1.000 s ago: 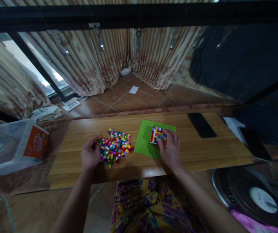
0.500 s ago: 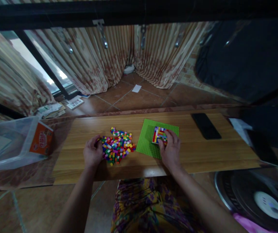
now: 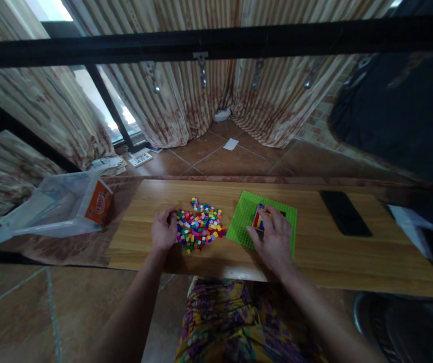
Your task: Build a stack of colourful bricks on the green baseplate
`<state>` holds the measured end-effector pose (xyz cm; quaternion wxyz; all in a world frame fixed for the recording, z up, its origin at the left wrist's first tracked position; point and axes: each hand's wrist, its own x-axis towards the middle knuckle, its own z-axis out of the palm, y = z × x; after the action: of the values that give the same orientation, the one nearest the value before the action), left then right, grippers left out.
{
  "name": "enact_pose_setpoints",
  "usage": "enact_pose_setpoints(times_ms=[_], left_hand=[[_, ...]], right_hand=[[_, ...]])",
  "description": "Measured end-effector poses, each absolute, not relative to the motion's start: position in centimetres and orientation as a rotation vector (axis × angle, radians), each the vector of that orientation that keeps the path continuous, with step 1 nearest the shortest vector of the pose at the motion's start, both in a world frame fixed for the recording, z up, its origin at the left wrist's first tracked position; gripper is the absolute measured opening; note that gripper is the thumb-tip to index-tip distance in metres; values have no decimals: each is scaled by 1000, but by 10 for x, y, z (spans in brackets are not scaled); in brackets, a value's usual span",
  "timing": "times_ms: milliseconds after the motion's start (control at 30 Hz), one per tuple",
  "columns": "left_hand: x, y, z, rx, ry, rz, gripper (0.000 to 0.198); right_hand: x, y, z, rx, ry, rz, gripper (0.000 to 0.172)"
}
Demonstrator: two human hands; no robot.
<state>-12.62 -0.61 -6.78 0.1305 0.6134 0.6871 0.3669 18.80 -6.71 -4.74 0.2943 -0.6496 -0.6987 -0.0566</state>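
On the wooden table, a green studded baseplate (image 3: pixel 239 222) carries a small block build (image 3: pixel 258 220) in red, yellow, blue and white. My right hand (image 3: pixel 276 241) lies over that build, its fingers across the top and covering most of it. The thumb sticks out to the left, apart from the fingers, above the plate. To the left is a loose pile of tiny coloured building blocks (image 3: pixel 201 227). At the pile's left edge rests my left hand (image 3: pixel 164 231), fingers curled in; whatever may be between the fingertips is hidden.
A black phone (image 3: pixel 345 213) lies on the table's right part. Left of the table stands a clear plastic bin (image 3: pixel 68 212) with an orange label. A dark metal bar (image 3: pixel 216 43) crosses above, with hooks hanging from it. Striped curtains (image 3: pixel 186 106) hang behind.
The view has shifted, so the table sits further right. My right hand has slid further over the build, hiding more of it, and its thumb has come away. My left hand stays beside the pile.
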Motion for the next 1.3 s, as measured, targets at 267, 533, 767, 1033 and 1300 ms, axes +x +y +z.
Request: enact_pose_setpoints(times_ms=[267, 533, 767, 1033, 1300], left_hand=[[-125, -8, -69, 1766, 1983, 1082, 34], [-127, -11, -71, 1746, 1893, 1123, 38], [-124, -13, -70, 1733, 1867, 1132, 40], [-125, -12, -72, 1741, 1824, 1132, 39], [-127, -11, -75, 1726, 1834, 1167, 37]], right_hand=[[210, -54, -58, -1716, -2096, -215, 41], [236, -52, -55, -1524, -2197, -154, 40], [191, -51, -42, -1501, -2070, -37, 31], [60, -23, -23, -1336, -2174, 411, 25], [-2, 17, -20, -1560, -2473, 438, 25]])
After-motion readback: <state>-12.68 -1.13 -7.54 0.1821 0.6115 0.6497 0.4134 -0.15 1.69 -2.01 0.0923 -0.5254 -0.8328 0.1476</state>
